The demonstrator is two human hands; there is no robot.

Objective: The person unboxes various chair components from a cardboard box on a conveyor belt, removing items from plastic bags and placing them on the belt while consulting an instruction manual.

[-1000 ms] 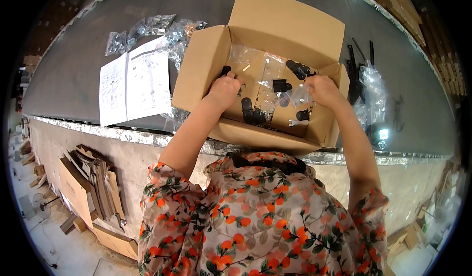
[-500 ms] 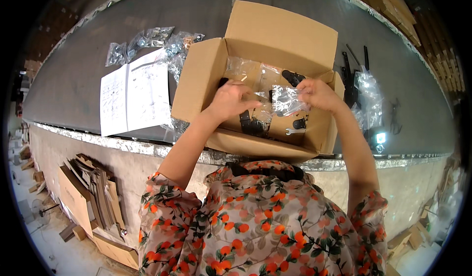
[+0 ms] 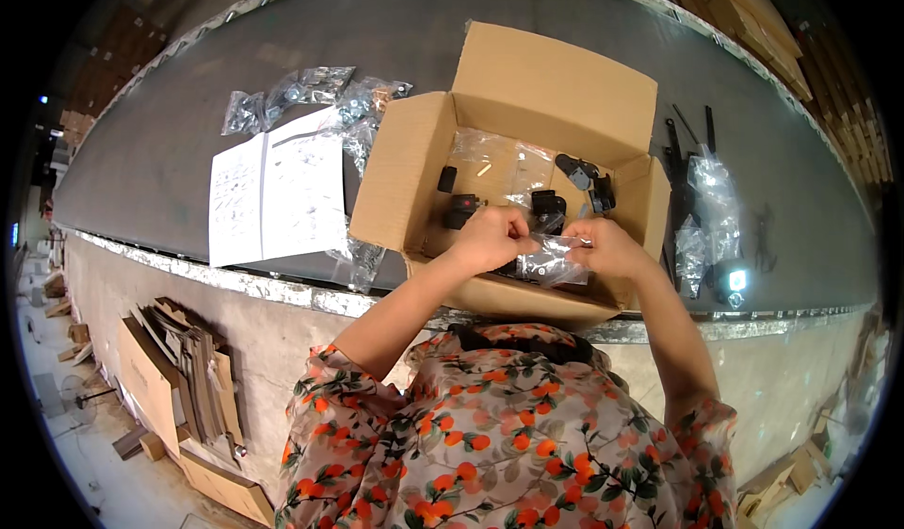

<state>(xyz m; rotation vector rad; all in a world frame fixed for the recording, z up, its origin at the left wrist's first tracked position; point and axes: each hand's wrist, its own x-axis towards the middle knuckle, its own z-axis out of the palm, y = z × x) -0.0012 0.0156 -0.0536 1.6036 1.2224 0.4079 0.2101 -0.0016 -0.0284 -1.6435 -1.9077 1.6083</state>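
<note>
An opened cardboard box (image 3: 556,77) stands before me with its flaps raised. Over its near side I hold a small clear plastic bag (image 3: 549,265) containing small pieces I cannot make out. My left hand (image 3: 492,239) pinches the bag's left upper edge with curled fingers. At the bag's right end, my right hand (image 3: 610,248) grips it between thumb and fingers. Just beyond the hands, a black part (image 3: 547,206) lies in the box. Another black part with a red spot (image 3: 461,211) sits left of it, and dark hinged-looking pieces (image 3: 586,179) lie at the right.
An unfolded printed sheet (image 3: 282,190) lies left of the box, beside several clear bags of hardware (image 3: 320,84). To the right are black rods (image 3: 674,147) and clear bags of parts (image 3: 716,209). Flattened cardboard (image 3: 179,369) leans below the table's near edge (image 3: 207,267).
Both hands have come nearer to me, bringing the bag to the box's near side. My left hand, formerly apart from the bag, now grips it. The black parts beyond are more exposed.
</note>
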